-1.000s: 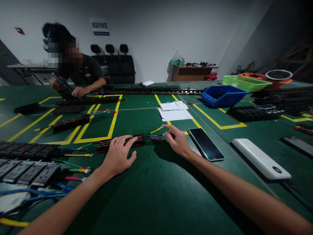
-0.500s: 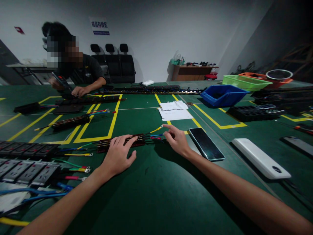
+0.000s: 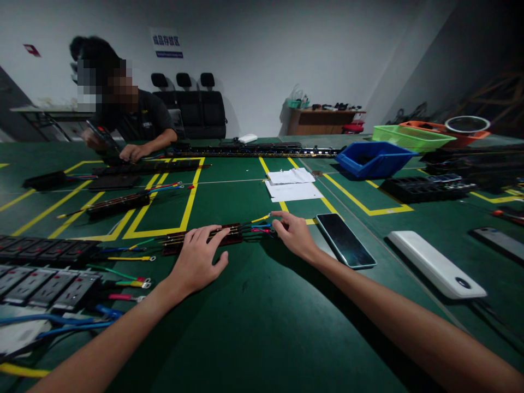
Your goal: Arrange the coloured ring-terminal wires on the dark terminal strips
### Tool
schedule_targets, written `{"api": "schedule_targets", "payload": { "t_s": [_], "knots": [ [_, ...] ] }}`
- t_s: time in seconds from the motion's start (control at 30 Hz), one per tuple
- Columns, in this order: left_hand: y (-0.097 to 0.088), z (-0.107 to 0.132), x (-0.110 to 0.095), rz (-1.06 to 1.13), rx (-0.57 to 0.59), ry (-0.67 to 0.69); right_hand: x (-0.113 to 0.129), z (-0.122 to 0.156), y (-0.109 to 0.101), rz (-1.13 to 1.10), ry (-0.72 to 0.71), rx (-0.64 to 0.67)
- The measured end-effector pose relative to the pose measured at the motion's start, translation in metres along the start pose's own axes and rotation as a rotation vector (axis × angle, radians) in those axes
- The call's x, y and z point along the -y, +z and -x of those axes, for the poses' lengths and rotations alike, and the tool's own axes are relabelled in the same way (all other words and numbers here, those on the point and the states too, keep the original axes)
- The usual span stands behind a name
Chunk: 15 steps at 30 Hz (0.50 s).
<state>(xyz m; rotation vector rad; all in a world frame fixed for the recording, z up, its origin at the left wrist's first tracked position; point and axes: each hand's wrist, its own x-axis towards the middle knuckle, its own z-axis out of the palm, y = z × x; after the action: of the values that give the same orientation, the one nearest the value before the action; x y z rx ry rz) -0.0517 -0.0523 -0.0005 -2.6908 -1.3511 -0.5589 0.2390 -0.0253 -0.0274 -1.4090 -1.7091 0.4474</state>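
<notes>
My left hand [image 3: 197, 258] lies flat on the green table, fingers spread over a dark brown strip with copper bars [image 3: 229, 234]. Coloured wires [image 3: 258, 224] with ring ends, yellow, blue, green and red, stick out of the strip's right end. My right hand [image 3: 295, 236] is at those wire ends, its fingers curled and pressing on them. Whether it pinches one wire I cannot make out.
A phone [image 3: 345, 240] lies right of my right hand, and a white power bank [image 3: 436, 265] further right. Socket strips [image 3: 49, 284] with loose wires sit at the left. Papers [image 3: 291, 184] and a blue bin [image 3: 371, 158] lie beyond. A person [image 3: 123, 117] works at the far left.
My right hand has dropped lower onto the wire ends, and the yellow wire has come down with it. My left hand has not moved.
</notes>
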Motion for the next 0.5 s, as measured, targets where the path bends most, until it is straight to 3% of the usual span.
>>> {"api": "schedule_targets", "payload": {
  "t_s": [0.23, 0.5],
  "knots": [
    [-0.002, 0.0, 0.0, 0.006, 0.022, -0.023, 0.013, 0.004, -0.008, -0.122, -0.114, 0.032],
    [-0.003, 0.0, -0.001, 0.024, 0.018, -0.028, 0.003, 0.0, -0.002, -0.007, 0.003, -0.008]
  ]
}}
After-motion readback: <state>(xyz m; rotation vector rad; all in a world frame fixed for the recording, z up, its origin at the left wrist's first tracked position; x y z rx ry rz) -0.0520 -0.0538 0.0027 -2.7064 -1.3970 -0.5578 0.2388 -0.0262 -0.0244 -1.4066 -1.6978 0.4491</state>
